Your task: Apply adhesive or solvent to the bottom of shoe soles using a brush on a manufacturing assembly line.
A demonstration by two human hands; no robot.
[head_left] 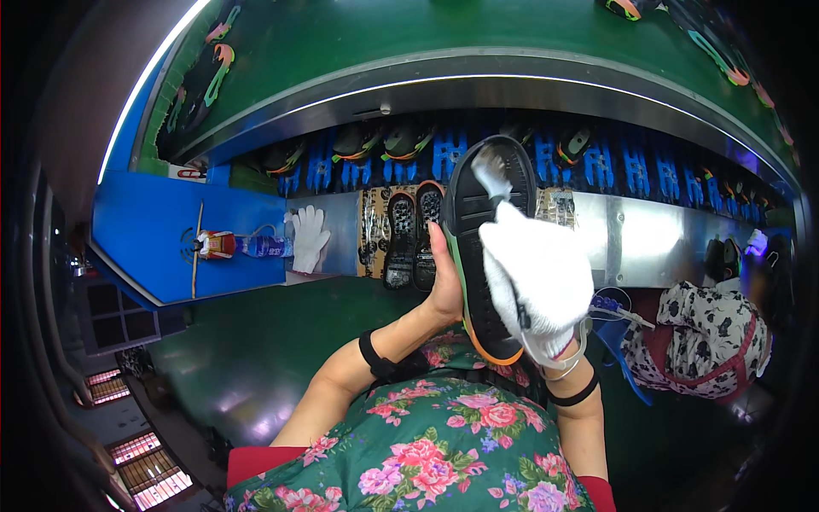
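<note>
In front of me my left hand (pixel 442 277), bare, grips the side of a black shoe (pixel 467 205) with a green and orange edge. The shoe stands toe up, its underside facing me. My right hand (pixel 546 269), in a white knitted glove, is closed round a brush (pixel 493 172). The brush's pale bristles touch or hover over the toe part of the underside, smeared by motion; most of its handle is hidden in the glove. Left of the shoe, two black shoe soles (pixel 399 243) lie side by side on patterned cardboard (pixel 372 230).
Behind runs a conveyor with blue holders (pixel 450 154) and several shoes (pixel 408 141). Above it is a green belt (pixel 444 34). At left, a blue board (pixel 136 230) bears a plastic bottle (pixel 266 246), beside a white glove (pixel 309 237). A person in patterned clothing (pixel 708 333) works at right.
</note>
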